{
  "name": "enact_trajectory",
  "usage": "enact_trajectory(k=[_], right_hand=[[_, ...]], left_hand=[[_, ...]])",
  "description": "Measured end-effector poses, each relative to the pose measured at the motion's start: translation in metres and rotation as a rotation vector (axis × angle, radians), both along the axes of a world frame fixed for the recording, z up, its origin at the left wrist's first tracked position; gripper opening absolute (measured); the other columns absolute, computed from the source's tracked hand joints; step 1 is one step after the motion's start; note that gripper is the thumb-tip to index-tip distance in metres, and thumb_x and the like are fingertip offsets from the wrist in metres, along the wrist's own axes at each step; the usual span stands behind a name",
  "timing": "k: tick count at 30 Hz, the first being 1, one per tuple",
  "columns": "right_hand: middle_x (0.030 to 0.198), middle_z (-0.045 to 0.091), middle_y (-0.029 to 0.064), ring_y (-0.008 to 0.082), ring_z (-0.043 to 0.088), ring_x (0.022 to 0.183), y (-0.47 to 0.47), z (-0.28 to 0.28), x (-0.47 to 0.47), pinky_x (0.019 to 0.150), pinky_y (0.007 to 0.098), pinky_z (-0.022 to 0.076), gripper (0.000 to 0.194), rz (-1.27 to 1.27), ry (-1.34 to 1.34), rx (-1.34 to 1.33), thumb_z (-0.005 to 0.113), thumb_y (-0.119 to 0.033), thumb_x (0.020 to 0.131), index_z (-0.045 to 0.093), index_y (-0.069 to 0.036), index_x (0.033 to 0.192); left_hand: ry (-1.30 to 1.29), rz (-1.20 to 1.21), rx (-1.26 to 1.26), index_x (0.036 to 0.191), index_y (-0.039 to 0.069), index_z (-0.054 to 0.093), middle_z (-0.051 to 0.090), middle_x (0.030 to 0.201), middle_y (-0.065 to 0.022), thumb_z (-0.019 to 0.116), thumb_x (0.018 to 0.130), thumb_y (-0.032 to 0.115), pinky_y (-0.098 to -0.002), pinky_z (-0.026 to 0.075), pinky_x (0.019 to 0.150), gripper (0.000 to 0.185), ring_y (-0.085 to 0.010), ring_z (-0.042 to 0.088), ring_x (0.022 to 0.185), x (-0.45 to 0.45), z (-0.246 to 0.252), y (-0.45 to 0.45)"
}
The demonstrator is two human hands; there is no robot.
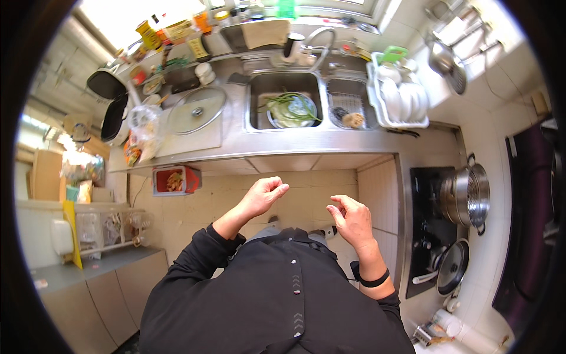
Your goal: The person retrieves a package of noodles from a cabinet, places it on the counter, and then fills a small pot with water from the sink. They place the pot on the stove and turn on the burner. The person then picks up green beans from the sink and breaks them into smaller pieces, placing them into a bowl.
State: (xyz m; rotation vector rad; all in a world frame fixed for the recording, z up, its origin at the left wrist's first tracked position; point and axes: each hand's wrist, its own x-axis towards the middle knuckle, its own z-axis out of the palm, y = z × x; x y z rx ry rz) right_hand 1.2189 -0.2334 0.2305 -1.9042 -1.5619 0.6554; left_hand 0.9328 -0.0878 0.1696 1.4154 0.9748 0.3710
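My left hand [261, 198] is in front of my body, above the floor, fingers curled in and thumb lying along them. Nothing shows in it. To its right, my right hand [353, 217] is bare too, with the thumb apart from the loosely bent fingers. Neither touches the counter. Beyond them, the larger sink basin [283, 80] holds a bowl [271, 120] of green vegetables [283, 109], with long green stalks across the top. In the smaller basin [345, 86], a wire rack [347, 102] carries a tan scrubber [353, 120] and a dark one.
A glass lid [197, 110] rests on a cutting board [208, 139] at the counter's left. Below stands a red bin [191, 179] with scraps. A white dish rack [378, 104] is right of the sink. A steamer pot [464, 194] and lidded pan [453, 265] stand at the cooktop [420, 190].
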Motion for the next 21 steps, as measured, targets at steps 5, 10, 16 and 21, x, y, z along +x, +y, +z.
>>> enact_trajectory(k=[5,10,16,21], right_hand=[[0.083,0.078,0.0100,0.0237,0.074,0.070,0.069,-0.015,-0.058,0.069,0.0385,0.0591,0.030,0.174,-0.008,-0.009,0.087,-0.022,0.098,0.081,-0.003,0.121],[0.087,0.080,0.0102,0.0322,0.079,0.080,0.156,-0.023,-0.085,0.074,0.0450,0.0616,0.031,0.351,-0.007,-0.084,0.086,-0.027,0.098,0.079,-0.005,0.118],[0.088,0.081,0.0106,0.0367,0.079,0.085,0.284,-0.048,-0.109,0.077,0.0489,0.0622,0.036,0.548,-0.029,-0.063,0.088,-0.030,0.096,0.077,-0.006,0.121],[0.090,0.081,0.0124,0.0375,0.080,0.090,0.368,-0.065,-0.143,0.080,0.0503,0.0623,0.040,0.691,-0.022,-0.181,0.086,-0.035,0.098,0.078,-0.005,0.123]], left_hand=[[0.066,0.157,-0.001,0.092,0.007,0.061,0.054,0.077,0.0085,0.076,0.113,0.027,-0.0273,0.040,0.063,0.033,-0.0035,0.043,0.072,-0.089,-0.002,0.027],[0.033,0.372,-0.041,0.096,0.007,0.064,0.058,0.080,0.0081,0.079,0.111,0.023,-0.0254,0.041,0.063,0.026,-0.0027,0.047,0.072,-0.147,-0.020,0.059],[-0.033,0.664,-0.173,0.105,0.007,0.067,0.064,0.085,0.0046,0.083,0.108,0.021,-0.0252,0.049,0.066,0.021,-0.0048,0.056,0.075,-0.183,-0.048,0.094],[-0.014,0.887,-0.161,0.122,0.005,0.064,0.069,0.098,-0.0007,0.083,0.108,0.022,-0.0275,0.055,0.076,0.030,-0.0097,0.065,0.083,-0.207,-0.077,0.145]])
